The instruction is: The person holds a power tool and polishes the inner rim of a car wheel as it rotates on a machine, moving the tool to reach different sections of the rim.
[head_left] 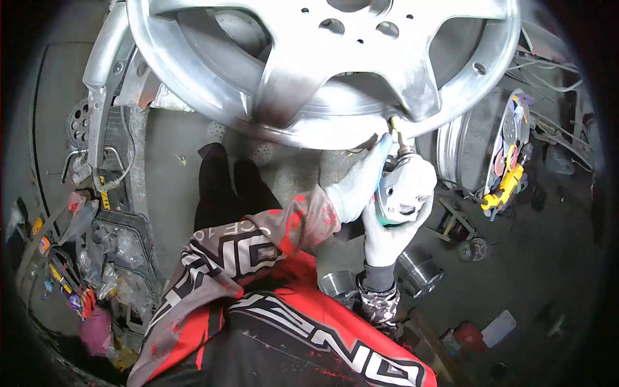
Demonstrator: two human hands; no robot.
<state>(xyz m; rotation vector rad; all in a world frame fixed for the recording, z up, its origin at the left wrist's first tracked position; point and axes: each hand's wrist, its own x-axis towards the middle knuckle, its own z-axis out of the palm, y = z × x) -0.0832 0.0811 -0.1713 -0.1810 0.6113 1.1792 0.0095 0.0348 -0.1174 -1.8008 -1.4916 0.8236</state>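
A large silver alloy wheel (290, 103) stands before me, its spokes bare metal with dark smudges near the lower rim. My right hand (390, 242), in a white glove, is wrapped around the pale grey body of a hand-held grinder (406, 187). The grinder's narrow tip meets the wheel at the base of the right spoke, close to the rim. My left hand (356, 184), also gloved, lies along the grinder's left side near its neck. Its bluish fingertips point up at the rim, and its other fingers are partly hidden.
Another wheel (454, 148) stands at right, with sanding discs and a yellow power tool (506, 187) beside it. Metal cylinders (419, 271) sit on the floor near my right forearm. At left are a silver car part (97, 71), dark trays (126, 238) and plastic bags.
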